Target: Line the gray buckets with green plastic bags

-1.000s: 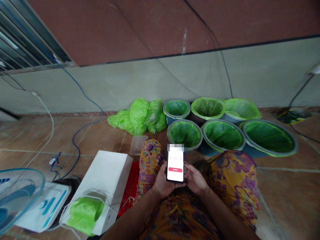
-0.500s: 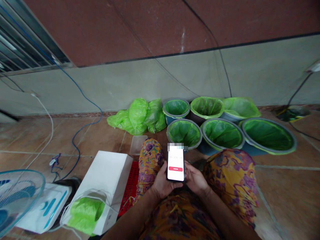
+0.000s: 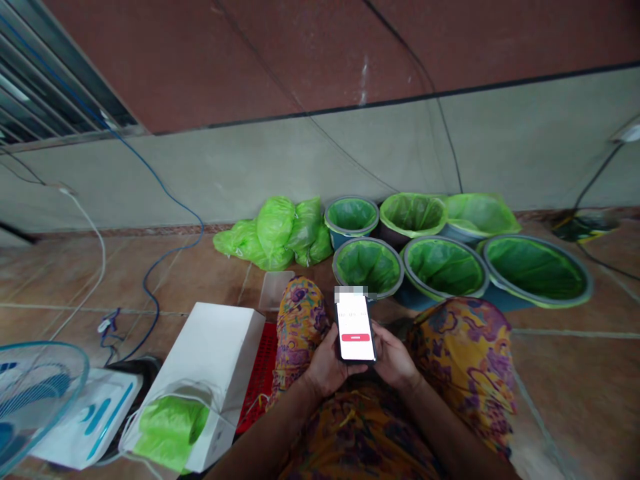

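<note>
A smartphone (image 3: pixel 355 319) sits upright between my hands, above my lap. Its bright white screen shows a red bar, and the top of it is blurred out. My left hand (image 3: pixel 327 365) is closed around the phone's left side and lower edge. On the other side, my right hand (image 3: pixel 397 360) grips the right edge, its fingers partly hidden behind the phone. Just beyond the phone stand several bins (image 3: pixel 367 267) lined with green plastic bags.
Filled green bags (image 3: pixel 276 230) lie by the wall. On my left are a white box (image 3: pixel 210 347), a roll of green bags (image 3: pixel 173 427), a red basket (image 3: pixel 257 373), a fan (image 3: pixel 37 393) and a blue cable (image 3: pixel 155 280). A clear tray (image 3: pixel 274 290) rests near my knee.
The phone has tilted slightly and its lower end has shifted a little to the right. Both hands stay on it, and the surroundings look the same.
</note>
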A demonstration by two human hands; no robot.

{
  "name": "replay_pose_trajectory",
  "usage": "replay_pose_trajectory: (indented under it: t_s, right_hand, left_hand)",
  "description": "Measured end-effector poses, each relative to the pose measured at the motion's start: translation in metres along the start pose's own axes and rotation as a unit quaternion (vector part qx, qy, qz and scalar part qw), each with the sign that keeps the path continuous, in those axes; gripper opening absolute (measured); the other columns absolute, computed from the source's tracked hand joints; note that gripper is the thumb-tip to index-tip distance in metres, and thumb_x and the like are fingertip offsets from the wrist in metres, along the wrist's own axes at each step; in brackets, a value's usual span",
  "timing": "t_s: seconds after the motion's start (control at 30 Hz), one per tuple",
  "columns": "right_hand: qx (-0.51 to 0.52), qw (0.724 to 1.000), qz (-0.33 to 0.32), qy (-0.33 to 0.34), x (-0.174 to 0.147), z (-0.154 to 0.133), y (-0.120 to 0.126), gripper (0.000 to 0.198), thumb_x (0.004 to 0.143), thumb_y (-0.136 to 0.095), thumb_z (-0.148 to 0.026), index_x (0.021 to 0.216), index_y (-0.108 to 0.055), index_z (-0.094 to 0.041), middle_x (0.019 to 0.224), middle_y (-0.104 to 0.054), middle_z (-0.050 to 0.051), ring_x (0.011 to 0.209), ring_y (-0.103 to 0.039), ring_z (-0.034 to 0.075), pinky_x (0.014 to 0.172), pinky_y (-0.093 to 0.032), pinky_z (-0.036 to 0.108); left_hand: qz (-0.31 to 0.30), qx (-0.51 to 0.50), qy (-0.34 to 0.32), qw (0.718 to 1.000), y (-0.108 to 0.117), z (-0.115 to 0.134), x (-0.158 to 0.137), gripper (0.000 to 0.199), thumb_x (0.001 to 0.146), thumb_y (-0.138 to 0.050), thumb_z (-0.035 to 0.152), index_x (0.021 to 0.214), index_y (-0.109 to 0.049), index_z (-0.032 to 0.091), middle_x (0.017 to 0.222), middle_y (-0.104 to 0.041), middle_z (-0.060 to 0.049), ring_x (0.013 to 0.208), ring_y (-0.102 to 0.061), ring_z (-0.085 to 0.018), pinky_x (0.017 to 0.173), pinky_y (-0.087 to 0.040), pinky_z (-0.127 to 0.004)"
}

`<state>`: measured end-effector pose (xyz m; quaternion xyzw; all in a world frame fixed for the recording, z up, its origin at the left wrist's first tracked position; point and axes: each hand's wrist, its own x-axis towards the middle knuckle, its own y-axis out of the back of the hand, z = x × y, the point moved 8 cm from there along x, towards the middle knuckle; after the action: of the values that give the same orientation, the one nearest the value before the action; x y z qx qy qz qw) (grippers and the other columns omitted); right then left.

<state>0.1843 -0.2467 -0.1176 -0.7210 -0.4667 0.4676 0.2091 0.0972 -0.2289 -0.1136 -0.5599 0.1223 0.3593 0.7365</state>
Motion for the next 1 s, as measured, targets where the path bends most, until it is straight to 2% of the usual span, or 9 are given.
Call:
replay_pose_trajectory:
  t_s: [0.57,1.0]
  right_hand:
    - [-0.021,1.0,-0.002,0.007,0.002,-0.0012,0.0036,0.028,0.078,-0.061,-0.03,0.105,-0.067,-0.022,0.105,-0.072,0.003,0.1,-0.064,0.021,0.092,-0.046,0.036]
    - [0.008,1.0,-0.008,0.027,0.0038,-0.0063,0.0056,0.031,0.079,-0.059,-0.025,0.109,-0.065,-0.021,0.108,-0.071,0.004,0.098,-0.066,0.02,0.089,-0.048,0.035]
  left_hand:
    - [0.025,0.037,-0.013,0.999,0.0065,0.0006,0.0021,0.047,0.086,-0.048,0.053,0.111,-0.063,0.016,0.107,-0.066,-0.011,0.089,-0.062,-0.022,0.063,-0.053,-0.032]
    - [0.033,0.035,-0.021,0.999,0.0018,0.0038,-0.0021,0.035,0.087,-0.05,0.044,0.105,-0.065,0.018,0.099,-0.067,-0.007,0.088,-0.06,-0.02,0.069,-0.051,-0.031]
